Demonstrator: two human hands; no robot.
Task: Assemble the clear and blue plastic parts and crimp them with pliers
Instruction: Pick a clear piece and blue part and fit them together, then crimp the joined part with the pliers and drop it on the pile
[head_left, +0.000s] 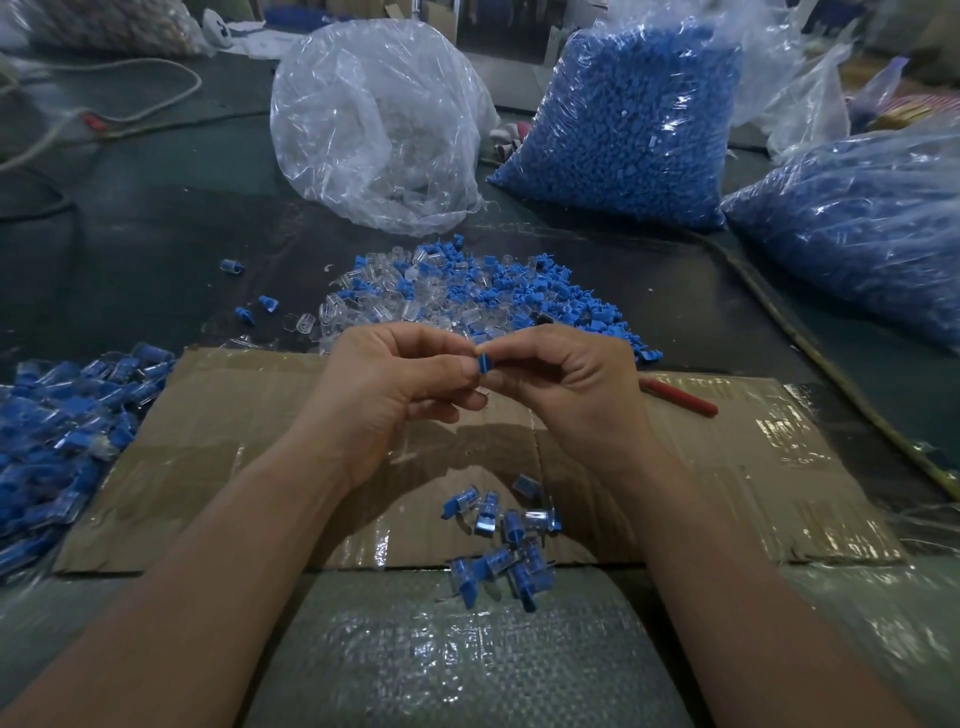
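Left hand (395, 379): fingers curled in, thumb and forefinger pinching the blue part (484, 362).
Right hand (566, 379): curled as well, fingertips nipping that same piece; both hands meet above the cardboard (260, 441).
Clear shell: hidden by the fingers, cannot tell.
Loose pile (467, 296): clear and blue bits, twelve o'clock from the hands.
Pliers (680, 397): red handle, three o'clock, lying on the cardboard, untouched.
Joined pieces (504, 540): small cluster at six o'clock.
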